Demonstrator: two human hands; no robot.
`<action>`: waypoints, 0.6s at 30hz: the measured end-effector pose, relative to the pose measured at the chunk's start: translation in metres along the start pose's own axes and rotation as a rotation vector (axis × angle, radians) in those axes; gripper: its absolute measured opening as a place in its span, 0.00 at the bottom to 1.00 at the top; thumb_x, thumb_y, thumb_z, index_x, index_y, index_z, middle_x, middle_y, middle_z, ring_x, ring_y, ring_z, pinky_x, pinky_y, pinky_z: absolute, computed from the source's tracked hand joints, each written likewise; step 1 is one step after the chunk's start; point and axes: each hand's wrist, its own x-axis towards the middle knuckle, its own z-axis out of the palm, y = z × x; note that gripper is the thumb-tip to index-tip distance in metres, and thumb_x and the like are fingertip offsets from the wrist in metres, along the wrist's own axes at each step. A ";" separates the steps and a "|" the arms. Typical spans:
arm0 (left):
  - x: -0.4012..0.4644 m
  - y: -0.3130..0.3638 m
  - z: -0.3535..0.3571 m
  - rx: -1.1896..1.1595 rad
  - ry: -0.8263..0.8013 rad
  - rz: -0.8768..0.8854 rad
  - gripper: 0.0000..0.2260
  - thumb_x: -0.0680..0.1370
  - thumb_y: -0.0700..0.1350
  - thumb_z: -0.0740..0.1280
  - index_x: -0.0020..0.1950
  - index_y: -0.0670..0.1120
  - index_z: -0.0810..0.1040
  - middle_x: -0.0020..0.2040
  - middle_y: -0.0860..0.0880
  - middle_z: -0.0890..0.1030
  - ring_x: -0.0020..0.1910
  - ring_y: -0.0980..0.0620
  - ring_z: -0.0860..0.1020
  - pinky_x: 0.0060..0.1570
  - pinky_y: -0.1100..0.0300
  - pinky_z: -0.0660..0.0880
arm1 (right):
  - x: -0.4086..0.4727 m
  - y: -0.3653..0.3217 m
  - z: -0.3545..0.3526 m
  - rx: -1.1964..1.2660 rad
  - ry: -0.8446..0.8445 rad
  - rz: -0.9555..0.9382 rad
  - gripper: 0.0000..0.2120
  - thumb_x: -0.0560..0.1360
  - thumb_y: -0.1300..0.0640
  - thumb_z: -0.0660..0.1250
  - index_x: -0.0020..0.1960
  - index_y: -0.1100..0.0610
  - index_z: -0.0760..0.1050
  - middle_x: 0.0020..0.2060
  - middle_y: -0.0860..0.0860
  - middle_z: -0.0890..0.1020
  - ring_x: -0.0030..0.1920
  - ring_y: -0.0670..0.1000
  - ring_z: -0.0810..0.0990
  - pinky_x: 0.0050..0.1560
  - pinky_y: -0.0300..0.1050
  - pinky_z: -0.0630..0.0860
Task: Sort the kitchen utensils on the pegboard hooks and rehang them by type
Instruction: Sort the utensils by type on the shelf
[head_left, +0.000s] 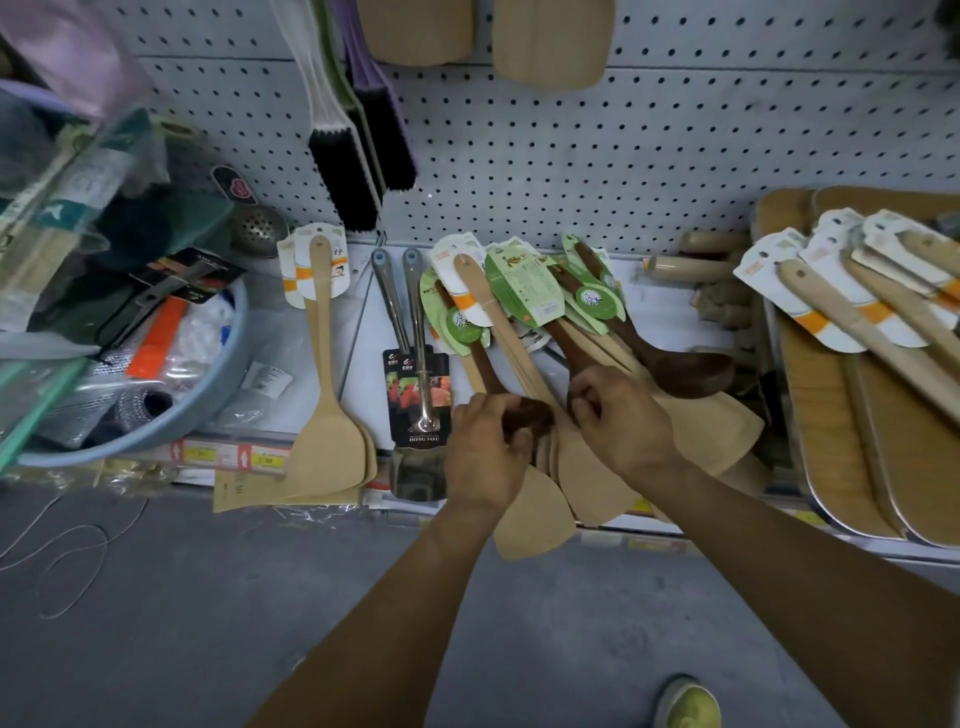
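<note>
A mixed pile of carded wooden utensils lies on the white shelf (654, 312) below the pegboard (597, 171). Pale wooden spatulas (597, 478) fan out toward me, with dark brown wooden spoons among them. My left hand (485, 452) grips the bowl of one dark spoon (530, 418) with a green card. My right hand (623, 421) closes on the bowl end of another dark spoon (566, 338). A third dark spoon (675, 364) lies to the right. Left of the pile sit two steel-handled utensils (415, 332) and a pair of pale spatulas (327, 410).
A blue basin (208, 395) of packaged goods fills the shelf's left. Wooden boards (883, 452) with more carded spatulas (857, 312) stack at right. Black brushes (358, 156) and pale boards (550, 41) hang on the pegboard. My shoe (691, 701) stands on the grey floor.
</note>
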 end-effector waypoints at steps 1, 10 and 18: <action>0.001 0.003 0.005 0.019 -0.033 0.017 0.15 0.75 0.44 0.70 0.61 0.48 0.78 0.58 0.48 0.77 0.59 0.48 0.73 0.59 0.53 0.72 | 0.000 0.003 -0.004 -0.042 0.006 -0.004 0.06 0.75 0.59 0.65 0.52 0.54 0.75 0.50 0.53 0.76 0.52 0.55 0.76 0.43 0.48 0.75; 0.009 0.005 0.010 0.281 -0.123 0.131 0.14 0.76 0.41 0.66 0.60 0.52 0.79 0.55 0.49 0.80 0.55 0.46 0.76 0.51 0.52 0.75 | 0.019 0.007 -0.007 -0.396 -0.175 0.081 0.35 0.69 0.41 0.71 0.67 0.58 0.64 0.63 0.57 0.69 0.65 0.58 0.65 0.58 0.54 0.72; 0.002 0.015 -0.006 0.254 -0.076 0.162 0.13 0.77 0.45 0.68 0.61 0.55 0.79 0.55 0.52 0.82 0.53 0.48 0.78 0.48 0.55 0.75 | 0.015 -0.005 0.002 -0.417 -0.085 0.086 0.38 0.67 0.39 0.72 0.65 0.60 0.60 0.62 0.59 0.69 0.63 0.59 0.68 0.58 0.51 0.71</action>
